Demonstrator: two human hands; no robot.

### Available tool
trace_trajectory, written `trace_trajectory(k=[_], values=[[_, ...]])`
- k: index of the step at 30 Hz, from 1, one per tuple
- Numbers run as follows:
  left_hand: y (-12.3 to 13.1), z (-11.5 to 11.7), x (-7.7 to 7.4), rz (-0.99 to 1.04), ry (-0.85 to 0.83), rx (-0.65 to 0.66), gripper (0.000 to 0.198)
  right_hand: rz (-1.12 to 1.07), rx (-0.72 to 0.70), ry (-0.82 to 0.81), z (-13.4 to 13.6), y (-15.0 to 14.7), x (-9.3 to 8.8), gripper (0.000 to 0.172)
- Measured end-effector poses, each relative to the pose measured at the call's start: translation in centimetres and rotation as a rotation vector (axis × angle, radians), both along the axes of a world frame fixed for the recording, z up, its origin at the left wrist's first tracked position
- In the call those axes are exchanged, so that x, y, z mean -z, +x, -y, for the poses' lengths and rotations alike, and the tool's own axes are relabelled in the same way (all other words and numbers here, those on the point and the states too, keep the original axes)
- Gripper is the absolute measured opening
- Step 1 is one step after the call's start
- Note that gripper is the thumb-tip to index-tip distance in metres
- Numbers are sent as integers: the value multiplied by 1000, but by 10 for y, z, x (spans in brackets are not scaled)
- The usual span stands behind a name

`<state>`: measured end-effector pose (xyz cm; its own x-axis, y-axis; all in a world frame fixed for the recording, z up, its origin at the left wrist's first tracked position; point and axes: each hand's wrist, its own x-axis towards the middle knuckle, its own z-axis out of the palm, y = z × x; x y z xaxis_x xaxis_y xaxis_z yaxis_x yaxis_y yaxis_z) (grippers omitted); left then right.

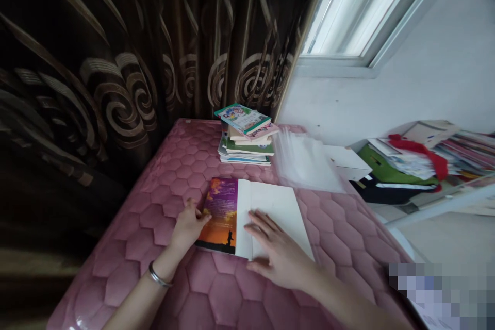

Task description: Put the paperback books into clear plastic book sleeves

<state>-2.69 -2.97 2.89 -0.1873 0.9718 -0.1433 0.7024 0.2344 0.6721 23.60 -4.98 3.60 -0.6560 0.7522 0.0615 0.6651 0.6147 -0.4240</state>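
Observation:
An open paperback book lies flat in front of me on the quilted pink surface. Its left part is purple and orange with small print and a dark silhouette; the right part is a plain white page or inside cover with a crease near the middle. At the left edge, my left hand grips the book between thumb and fingers; the fingertips are partly hidden. My right hand lies flat on the white part, fingers stretched out. A silver bangle circles my left wrist.
Beyond the book stands a stack of books, its top one green-edged. Clear plastic sheets lie to its right, beside a white box. Papers and a green item are piled farther right. A dark patterned curtain hangs behind.

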Motion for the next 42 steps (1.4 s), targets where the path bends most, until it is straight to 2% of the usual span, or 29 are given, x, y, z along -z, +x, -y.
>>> trace_trajectory(k=[5, 11, 15, 17, 19, 22, 23, 24, 26, 28, 31, 32, 34, 37, 39, 42], values=[[-6, -1, 3, 109, -23, 29, 33, -20, 9, 86, -1, -3, 8, 52], [-8, -2, 12, 149, -13, 43, 32, 0, -52, 156, -1, -6, 10, 49], [-1, -1, 6, 109, -25, 69, 29, 24, -75, 221, 1, -8, 15, 47], [7, 1, -1, 46, -20, 78, 30, 33, -82, 261, 1, -9, 18, 48], [17, 10, -8, -103, 46, 50, 34, 33, -85, 296, 2, -10, 19, 48], [33, 39, -11, -363, 269, -7, 38, 18, -68, 323, 3, -10, 18, 45], [37, 52, -9, -379, 331, 14, 37, 10, -58, 329, 4, -11, 18, 43], [40, 67, -5, -327, 378, 53, 37, 1, -49, 335, 4, -11, 17, 41], [45, 96, 7, -85, 383, 111, 32, -7, -47, 359, 5, -11, 18, 41], [47, 118, 19, 258, 231, 139, 27, -1, -66, 398, 5, -11, 19, 43], [51, 129, 28, 798, -100, -12, 37, -10, -84, 463, 5, -11, 22, 41], [54, 128, 28, 948, -155, -98, 43, -18, -84, 481, 5, -12, 23, 40], [60, 120, 24, 1170, -157, -275, 50, -35, -86, 513, 6, -12, 24, 37], [72, 105, 19, 1307, -108, -450, 48, -55, -89, 536, 8, -12, 26, 35], [81, 98, 18, 1306, -135, -469, 39, -68, -92, 544, 9, -13, 26, 35], [89, 93, 18, 1193, -172, -425, 24, -81, -107, 560, 9, -13, 26, 34]])
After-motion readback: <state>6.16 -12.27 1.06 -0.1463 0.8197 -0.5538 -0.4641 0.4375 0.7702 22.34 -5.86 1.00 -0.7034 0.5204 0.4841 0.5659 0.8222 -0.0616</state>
